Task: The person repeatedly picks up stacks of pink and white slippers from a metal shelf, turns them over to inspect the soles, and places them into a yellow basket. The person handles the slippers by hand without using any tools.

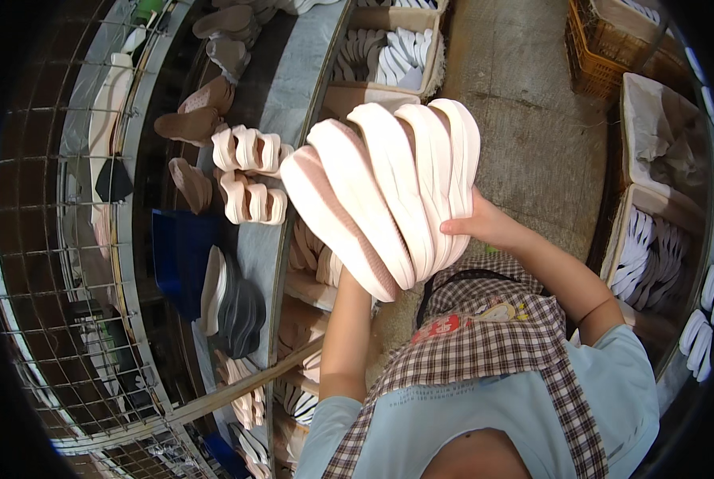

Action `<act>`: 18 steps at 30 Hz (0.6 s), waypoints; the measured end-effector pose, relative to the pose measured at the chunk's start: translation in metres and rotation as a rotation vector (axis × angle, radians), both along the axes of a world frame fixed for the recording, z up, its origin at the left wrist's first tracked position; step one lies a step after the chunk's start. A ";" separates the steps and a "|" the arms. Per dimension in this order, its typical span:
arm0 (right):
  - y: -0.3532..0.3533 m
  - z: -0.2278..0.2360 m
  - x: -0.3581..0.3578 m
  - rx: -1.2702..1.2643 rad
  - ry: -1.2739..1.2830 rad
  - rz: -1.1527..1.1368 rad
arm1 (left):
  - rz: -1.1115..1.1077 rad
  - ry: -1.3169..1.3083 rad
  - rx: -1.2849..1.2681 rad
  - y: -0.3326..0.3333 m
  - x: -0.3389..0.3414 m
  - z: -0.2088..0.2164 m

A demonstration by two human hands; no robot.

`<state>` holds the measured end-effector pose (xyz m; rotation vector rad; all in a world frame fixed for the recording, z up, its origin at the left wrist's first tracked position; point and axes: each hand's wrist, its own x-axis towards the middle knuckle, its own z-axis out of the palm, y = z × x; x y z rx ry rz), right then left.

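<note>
A fanned row of several pale pink-white shoe soles [401,191] is raised in front of me, standing side by side on edge. The nearest sole on the left shows a ribbed, darker pink side. My right hand [485,222] grips the right end of the row, its thumb pressed on the outermost soles and its other fingers hidden behind. My left forearm [349,335] runs up behind the left end of the row. The soles cover my left hand, so its fingers do not show.
On my left, a grey metal bench [249,263] carries pale soles [253,199], dark grey soles [243,319] and a blue bin [173,259], beside a wire mesh guard [45,263]. Lined crates of soles [401,60] stand ahead; more crates [652,247] line the right. Concrete floor [525,120] runs between.
</note>
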<state>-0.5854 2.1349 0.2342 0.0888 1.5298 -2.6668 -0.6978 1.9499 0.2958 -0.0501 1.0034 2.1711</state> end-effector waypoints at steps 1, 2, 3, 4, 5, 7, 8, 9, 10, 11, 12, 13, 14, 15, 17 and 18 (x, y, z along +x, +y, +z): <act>0.001 0.000 -0.001 0.043 0.003 -0.001 | 0.003 0.001 0.005 -0.003 -0.001 0.001; 0.003 0.000 -0.001 0.087 0.005 -0.002 | 0.007 0.005 0.010 -0.005 -0.003 0.002; 0.005 0.000 -0.002 0.060 0.069 -0.009 | 0.009 0.008 0.012 -0.007 -0.004 0.003; 0.007 0.000 -0.003 0.095 0.092 -0.017 | 0.016 0.013 0.015 -0.009 -0.004 0.004; 0.009 -0.001 -0.004 0.131 0.112 -0.026 | 0.016 0.018 0.018 -0.010 -0.004 0.004; 0.012 -0.001 -0.005 0.248 0.178 -0.065 | 0.021 0.017 0.021 -0.012 -0.003 0.004; 0.014 -0.001 -0.005 0.230 0.126 -0.026 | 0.023 0.014 0.019 -0.013 -0.001 0.004; 0.016 -0.001 -0.006 0.260 0.127 -0.028 | 0.024 0.009 0.021 -0.014 0.002 0.002; 0.018 -0.001 -0.007 0.344 0.183 -0.073 | 0.031 0.003 0.019 -0.016 0.005 0.001; 0.020 0.001 -0.007 0.290 0.125 -0.029 | 0.039 -0.009 0.020 -0.017 0.009 -0.001; 0.023 0.002 -0.008 0.290 0.122 -0.027 | 0.051 -0.013 0.018 -0.019 0.013 -0.003; 0.026 0.004 -0.010 0.361 0.172 -0.064 | 0.058 -0.019 0.015 -0.020 0.017 -0.006; 0.029 0.006 -0.012 0.346 0.136 -0.017 | 0.073 -0.022 0.011 -0.022 0.021 -0.008; 0.033 0.008 -0.013 0.404 0.152 -0.013 | 0.078 -0.027 0.010 -0.023 0.025 -0.011; 0.043 0.012 -0.015 0.588 0.254 -0.084 | 0.099 -0.026 0.008 -0.026 0.033 -0.015; 0.047 0.014 -0.021 0.641 0.330 -0.074 | 0.106 -0.028 0.006 -0.026 0.037 -0.018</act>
